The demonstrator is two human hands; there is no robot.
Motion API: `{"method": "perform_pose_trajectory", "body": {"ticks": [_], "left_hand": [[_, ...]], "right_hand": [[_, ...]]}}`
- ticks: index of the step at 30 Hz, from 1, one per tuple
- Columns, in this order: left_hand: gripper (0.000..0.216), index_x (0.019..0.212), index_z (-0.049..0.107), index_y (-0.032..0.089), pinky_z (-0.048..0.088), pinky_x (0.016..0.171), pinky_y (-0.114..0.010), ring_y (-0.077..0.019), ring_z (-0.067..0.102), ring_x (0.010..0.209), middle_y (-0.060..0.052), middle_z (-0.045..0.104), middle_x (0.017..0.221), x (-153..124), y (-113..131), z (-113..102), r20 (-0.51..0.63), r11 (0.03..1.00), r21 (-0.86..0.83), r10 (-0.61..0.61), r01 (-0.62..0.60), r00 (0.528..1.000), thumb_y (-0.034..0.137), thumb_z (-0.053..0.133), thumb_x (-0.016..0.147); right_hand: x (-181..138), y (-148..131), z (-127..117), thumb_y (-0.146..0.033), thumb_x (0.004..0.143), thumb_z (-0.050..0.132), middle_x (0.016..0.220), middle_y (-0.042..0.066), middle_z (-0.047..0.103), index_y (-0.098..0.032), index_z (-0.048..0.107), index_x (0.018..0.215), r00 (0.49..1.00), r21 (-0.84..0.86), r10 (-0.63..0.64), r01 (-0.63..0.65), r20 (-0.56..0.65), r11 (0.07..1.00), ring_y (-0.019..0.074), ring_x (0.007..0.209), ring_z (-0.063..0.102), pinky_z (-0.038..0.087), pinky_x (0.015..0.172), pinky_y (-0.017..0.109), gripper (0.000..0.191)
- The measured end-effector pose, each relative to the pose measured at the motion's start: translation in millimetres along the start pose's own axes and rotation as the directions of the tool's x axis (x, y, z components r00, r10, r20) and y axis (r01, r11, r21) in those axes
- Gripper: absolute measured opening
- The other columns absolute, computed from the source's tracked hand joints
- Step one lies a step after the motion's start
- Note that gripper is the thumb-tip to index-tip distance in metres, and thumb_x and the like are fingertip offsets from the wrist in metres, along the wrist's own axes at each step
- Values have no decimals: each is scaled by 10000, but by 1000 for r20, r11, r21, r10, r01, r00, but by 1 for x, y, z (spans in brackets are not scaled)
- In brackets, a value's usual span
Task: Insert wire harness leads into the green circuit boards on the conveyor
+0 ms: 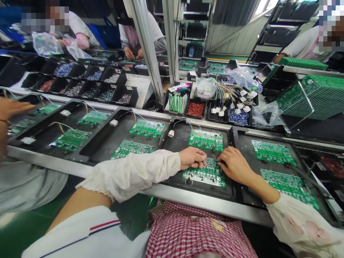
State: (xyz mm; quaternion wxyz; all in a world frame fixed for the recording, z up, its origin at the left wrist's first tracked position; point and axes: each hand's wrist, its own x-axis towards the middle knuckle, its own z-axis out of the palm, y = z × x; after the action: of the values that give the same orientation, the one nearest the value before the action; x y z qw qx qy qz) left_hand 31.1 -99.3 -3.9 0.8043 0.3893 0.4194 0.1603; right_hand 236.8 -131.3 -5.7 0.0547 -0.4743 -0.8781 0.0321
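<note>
A green circuit board [205, 175] lies in a black tray [204, 191] at the near edge of the conveyor, right in front of me. My left hand [192, 157] rests on the board's upper left edge with its fingers curled and pinched together. My right hand [233, 165] presses on the board's upper right corner, fingers bent down onto it. Whatever small part either hand grips is hidden under the fingers. A second green board [206, 139] with a coloured wire lead lies just behind in the same tray.
More black trays with green boards [146, 129] line the conveyor to both sides. Bins of red [196, 108] and blue parts [238, 116] and wire harnesses [228, 95] stand behind. A stack of boards [311, 96] sits at the right. Another person's hand [13, 107] reaches in at the far left.
</note>
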Motion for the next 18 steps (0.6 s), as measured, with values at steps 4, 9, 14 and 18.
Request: {"method": "perform_pose_trajectory", "body": {"ticks": [4,9,14,18], "left_hand": [[180,644,523,80,209,345,-151,-80,552,509,-71,616,629,4,-4,1,6,1000,20,19,-19,1000,206,645,683],[217,747,625,54,227,367,-163,-60,507,472,-35,580,566,6,-6,0,21,998,-17,53,-53,998,157,720,582],[206,688,623,45,229,371,-169,-63,511,462,-38,568,560,6,-8,2,38,998,-67,6,-4,999,227,696,624],[173,658,587,38,290,405,-163,-63,532,494,-52,570,580,6,-7,5,71,996,-76,-29,35,997,199,623,711]], "right_hand": [[3,-3,0,-197,749,499,778,58,591,-182,606,758,1000,-28,-3,4,13,1000,206,875,459,320,831,346,109],[3,-5,-2,-182,742,515,777,55,602,-170,612,750,999,-62,-38,40,31,997,200,874,468,288,894,363,98],[7,-7,-9,-273,781,525,832,50,622,-193,620,844,997,126,-53,58,-48,990,199,883,488,335,847,369,139],[12,-13,-14,-332,802,506,810,46,620,-197,613,812,993,224,-52,75,-108,972,184,854,498,355,813,348,172]]}}
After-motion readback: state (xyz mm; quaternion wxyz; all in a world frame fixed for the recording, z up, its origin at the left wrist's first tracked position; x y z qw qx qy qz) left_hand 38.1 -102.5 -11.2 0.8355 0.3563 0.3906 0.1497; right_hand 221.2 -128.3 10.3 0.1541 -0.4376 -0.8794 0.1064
